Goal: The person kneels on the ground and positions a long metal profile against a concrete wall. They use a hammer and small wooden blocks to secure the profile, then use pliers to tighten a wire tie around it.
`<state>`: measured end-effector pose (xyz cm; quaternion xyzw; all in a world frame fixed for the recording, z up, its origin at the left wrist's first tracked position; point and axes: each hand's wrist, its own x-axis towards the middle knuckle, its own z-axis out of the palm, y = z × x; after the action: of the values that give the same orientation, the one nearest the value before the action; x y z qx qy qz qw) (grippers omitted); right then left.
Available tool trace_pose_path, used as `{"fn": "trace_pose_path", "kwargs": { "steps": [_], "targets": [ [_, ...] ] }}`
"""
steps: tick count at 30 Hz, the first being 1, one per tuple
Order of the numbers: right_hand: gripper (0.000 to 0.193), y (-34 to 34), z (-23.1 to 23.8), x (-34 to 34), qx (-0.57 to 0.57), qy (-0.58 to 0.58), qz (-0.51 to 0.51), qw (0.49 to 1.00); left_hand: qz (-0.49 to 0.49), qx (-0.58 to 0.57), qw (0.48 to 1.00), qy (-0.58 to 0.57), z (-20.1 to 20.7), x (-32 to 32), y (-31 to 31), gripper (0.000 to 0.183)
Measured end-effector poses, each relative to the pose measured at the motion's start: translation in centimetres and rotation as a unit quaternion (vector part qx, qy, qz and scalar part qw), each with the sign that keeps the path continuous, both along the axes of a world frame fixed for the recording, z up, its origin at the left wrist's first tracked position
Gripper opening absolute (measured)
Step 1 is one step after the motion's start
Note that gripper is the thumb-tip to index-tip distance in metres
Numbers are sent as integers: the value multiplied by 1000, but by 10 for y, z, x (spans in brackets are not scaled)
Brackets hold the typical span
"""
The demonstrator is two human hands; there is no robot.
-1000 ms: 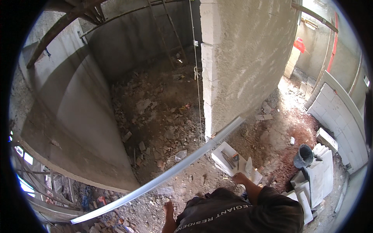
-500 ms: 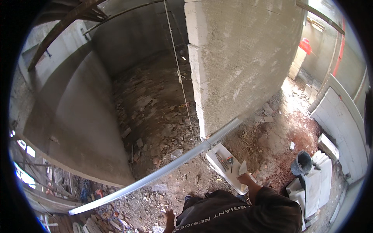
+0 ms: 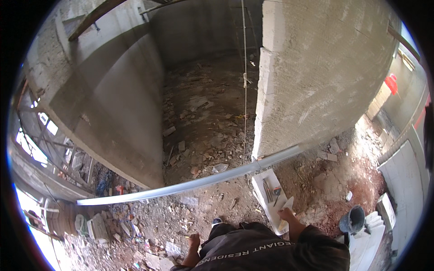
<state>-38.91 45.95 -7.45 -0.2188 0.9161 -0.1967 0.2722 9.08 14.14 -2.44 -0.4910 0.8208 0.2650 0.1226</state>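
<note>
My right hand (image 3: 285, 214) is closed beside a pale, pointed blade that looks like a trowel (image 3: 290, 203), its handle hidden in my fingers. Below it lies a long white block (image 3: 270, 210) on the rubble. Slim hand tools (image 3: 267, 191) rest along the block, next to a small red and black tool (image 3: 276, 191). At my left side, low over the debris, my left hand (image 3: 194, 240) is closed. A tiny yellowish bit shows at its fingers, too small to name. A long metal straightedge (image 3: 226, 175) stretches across in front of me, its right end by the wall's foot.
A plastered block wall (image 3: 316, 77) stands ahead right, another wall (image 3: 122, 104) on the left. A string (image 3: 245, 99) hangs beside the right wall's white edge. A dark bucket (image 3: 351, 220) stands at right near white blocks (image 3: 367, 246). Broken rubble (image 3: 217, 203) covers the ground.
The view has swung left, so walls, straightedge and block appear turned and shifted right. My left hand appears slightly higher. My right hand still holds the trowel over the block.
</note>
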Motion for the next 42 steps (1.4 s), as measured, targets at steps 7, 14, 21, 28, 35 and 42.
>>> {"fn": "trace_pose_path", "kwargs": {
  "steps": [7, 14, 21, 28, 35, 42],
  "targets": [
    [38, -24, 44, 33, 32, -126, 24, 991, 215, 73, 974, -28, 1, 47, 51, 51],
    [40, -46, 60, 30, 5, -121, 65, 990, 263, 60, 962, 42, 8, 59, 75, 52],
    [33, -37, 13, -2, -74, -97, 193, 974, 360, 129, 922, 69, 35, 31, 93, 52],
    [29, -74, 25, 14, 56, -265, 83, 959, 396, 75, 914, 38, 28, 54, 110, 53],
    [29, -153, 68, 23, 67, -245, 95, 962, 514, 72, 850, 88, 27, 57, 120, 51],
    [29, -187, 94, 56, 69, -229, 123, 963, 560, 88, 814, 128, 44, 78, 115, 46]
  ]
}}
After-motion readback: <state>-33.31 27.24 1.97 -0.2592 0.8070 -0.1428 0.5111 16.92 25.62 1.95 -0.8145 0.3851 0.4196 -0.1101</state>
